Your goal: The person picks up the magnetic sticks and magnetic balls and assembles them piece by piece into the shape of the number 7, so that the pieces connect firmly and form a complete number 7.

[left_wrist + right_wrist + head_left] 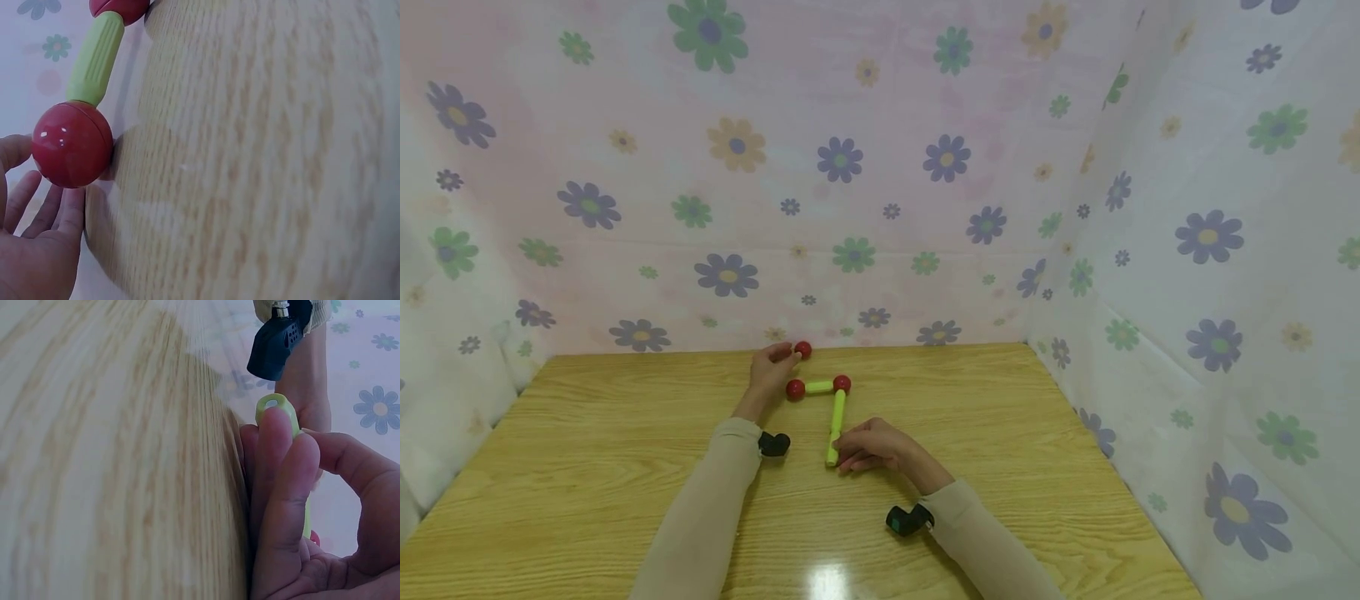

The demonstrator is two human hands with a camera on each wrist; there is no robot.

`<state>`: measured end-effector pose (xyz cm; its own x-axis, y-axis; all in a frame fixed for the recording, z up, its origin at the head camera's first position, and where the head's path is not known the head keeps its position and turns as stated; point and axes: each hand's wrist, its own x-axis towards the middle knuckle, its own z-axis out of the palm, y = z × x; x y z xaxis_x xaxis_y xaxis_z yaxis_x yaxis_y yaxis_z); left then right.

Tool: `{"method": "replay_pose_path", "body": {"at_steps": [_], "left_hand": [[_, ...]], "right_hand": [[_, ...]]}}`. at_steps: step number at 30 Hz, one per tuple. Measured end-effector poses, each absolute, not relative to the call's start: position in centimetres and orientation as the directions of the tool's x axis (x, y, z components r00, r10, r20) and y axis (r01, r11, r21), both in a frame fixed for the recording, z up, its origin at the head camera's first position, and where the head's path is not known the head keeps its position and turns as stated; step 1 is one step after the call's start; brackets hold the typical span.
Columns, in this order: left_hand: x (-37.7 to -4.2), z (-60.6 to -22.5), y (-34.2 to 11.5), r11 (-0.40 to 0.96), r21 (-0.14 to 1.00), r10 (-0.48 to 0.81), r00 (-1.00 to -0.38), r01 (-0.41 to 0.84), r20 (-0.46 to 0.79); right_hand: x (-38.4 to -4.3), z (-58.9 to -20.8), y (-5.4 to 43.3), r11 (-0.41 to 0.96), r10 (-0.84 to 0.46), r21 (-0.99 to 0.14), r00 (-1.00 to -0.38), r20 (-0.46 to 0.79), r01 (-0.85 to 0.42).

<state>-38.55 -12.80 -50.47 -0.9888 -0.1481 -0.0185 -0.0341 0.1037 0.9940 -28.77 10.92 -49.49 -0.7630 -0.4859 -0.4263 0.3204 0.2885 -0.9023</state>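
Observation:
At the back of the table, my left hand [770,371] has its thumb and fingertips against a loose red ball [802,350], pinching it from the left. Another red ball [72,144], close to that hand, hides the pinched one in the left wrist view. From this nearer ball a short yellow-green stick [819,387] leads to a further red ball [842,384]. A longer length of yellow-green stick [838,410] runs from there toward the front. My right hand [880,446] pinches its front end [275,403]; whether one or two sticks make up this length, I cannot tell.
All of this lies on a wood-grain table [985,433]. A flower-print cloth [895,233] rises behind its back edge and along both sides. Each wrist wears a small black camera [910,521].

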Motion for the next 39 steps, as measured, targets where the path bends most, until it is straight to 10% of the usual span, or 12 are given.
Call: {"method": "replay_pose_path", "body": {"at_steps": [39], "left_hand": [[-39.6, -50.5, -12.6, 0.144, 0.988, -0.15, -0.988, -0.05, -0.028]], "right_hand": [[-29.0, -49.7, 11.2, 0.264, -0.504, -0.903, -0.75, -0.429, 0.339]]}}
